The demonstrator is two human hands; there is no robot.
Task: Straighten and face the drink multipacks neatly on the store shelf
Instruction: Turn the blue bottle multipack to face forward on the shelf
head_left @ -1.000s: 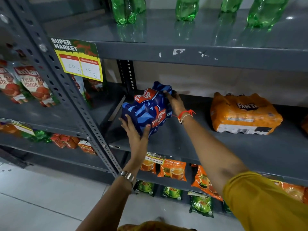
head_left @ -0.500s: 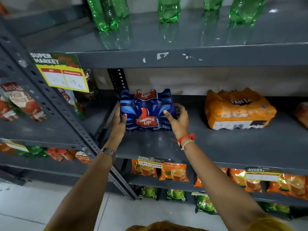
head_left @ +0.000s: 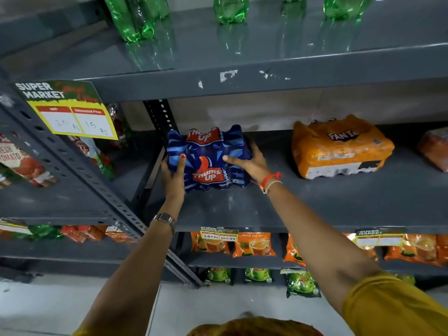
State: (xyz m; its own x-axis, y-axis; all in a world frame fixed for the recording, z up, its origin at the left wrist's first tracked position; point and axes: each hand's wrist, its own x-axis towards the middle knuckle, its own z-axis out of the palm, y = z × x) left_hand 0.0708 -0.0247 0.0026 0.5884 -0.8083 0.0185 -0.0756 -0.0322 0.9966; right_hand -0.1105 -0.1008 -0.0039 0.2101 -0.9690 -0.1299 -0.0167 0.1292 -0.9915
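A blue Thums Up multipack (head_left: 208,158) sits flat on the grey middle shelf (head_left: 315,202), at its left end beside the upright post, logo facing me. My left hand (head_left: 173,174) grips its left side, thumb on the front. My right hand (head_left: 252,163) holds its right side, thumb across the front face. An orange Fanta multipack (head_left: 339,146) lies further right on the same shelf, turned slightly askew. A reddish pack (head_left: 436,149) shows at the right edge, cut off by the frame.
Green bottles (head_left: 138,18) stand on the shelf above. A yellow price tag (head_left: 72,117) hangs on the perforated post (head_left: 97,180) at left. Tomato packets (head_left: 21,163) fill the left bay. Orange tea pouches (head_left: 254,244) and green pouches (head_left: 300,282) line the lower shelves.
The blue pack was tilted up in my hands a second ago; now it rests flat and facing front. Both hands have shifted to its sides.
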